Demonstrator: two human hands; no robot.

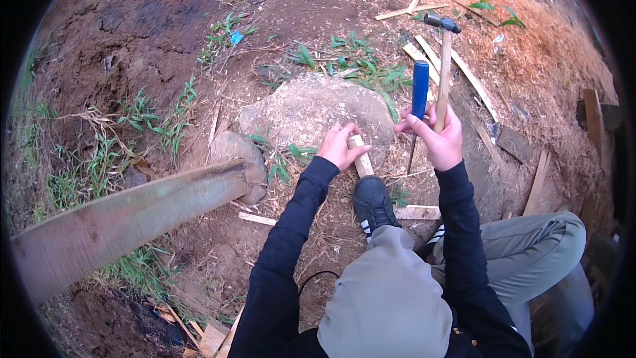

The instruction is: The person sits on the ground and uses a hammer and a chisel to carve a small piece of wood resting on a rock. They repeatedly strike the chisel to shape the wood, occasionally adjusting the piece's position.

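My left hand (pixel 341 148) is closed on a short pale wooden piece (pixel 363 164), thumb and fingers around its upper end. The lower end of that piece reaches the toe of my dark shoe (pixel 373 200). A hammer (pixel 443 59) is gripped in my right hand (pixel 442 138), its pale wooden handle upright and its dark metal head at the top. The same hand also holds a blue-handled tool (pixel 420 89) with a slim metal shaft pointing down; whether it is a screwdriver or a chisel I cannot tell. Its tip hangs right of the wooden piece.
A broad flat stone (pixel 311 109) lies just beyond my left hand. At left, a long plank (pixel 132 217) rests against a smaller stone (pixel 240 154). Wood strips (pixel 467 79) and orange-brown shavings (pixel 517 46) are scattered at right. My bent leg (pixel 523 248) is at lower right.
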